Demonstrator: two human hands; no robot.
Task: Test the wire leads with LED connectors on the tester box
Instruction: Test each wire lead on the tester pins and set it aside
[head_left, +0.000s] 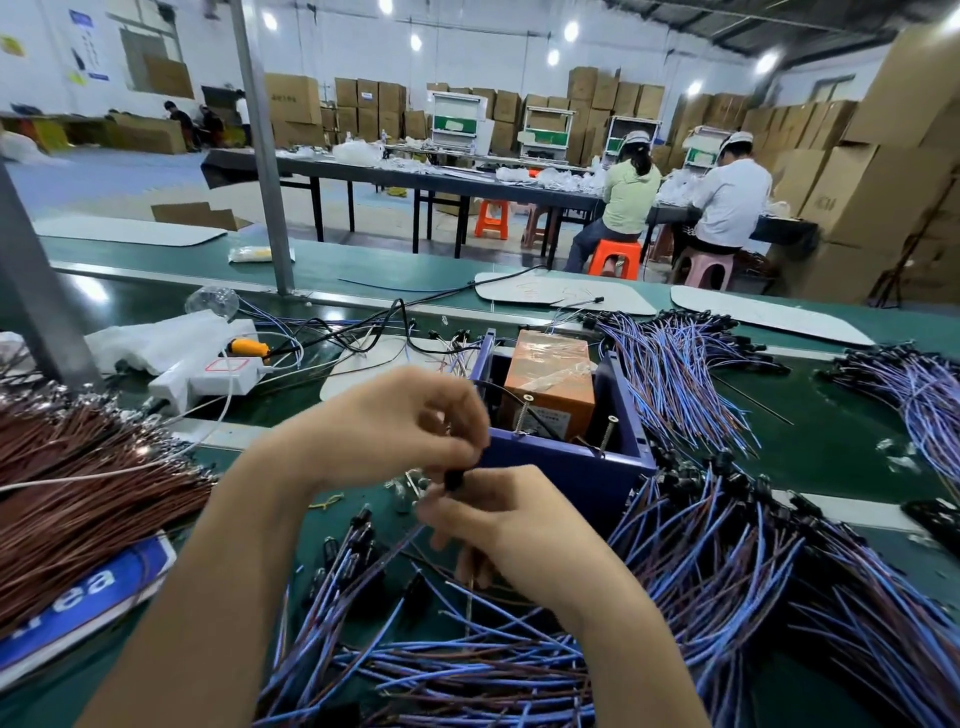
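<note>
The blue tester box (571, 467) stands open on the green bench, with an orange block (550, 384) and two screws inside. Just left of its front corner, my left hand (395, 421) and my right hand (514, 525) meet. Both pinch one wire lead by its black LED connector (457, 478), my left hand from above, my right hand from below. The lead's blue and brown wires trail down to the left between my forearms. Heaps of blue and brown wire leads (467, 665) lie below my hands and to the box's right (727, 561).
A thick bundle of brown wires (78, 499) lies at the left, over a blue and white sign (98, 592). A white power strip (218, 369) with cables sits behind my left hand. More lead bundles (675, 364) fan out at the right. Workers sit at far tables.
</note>
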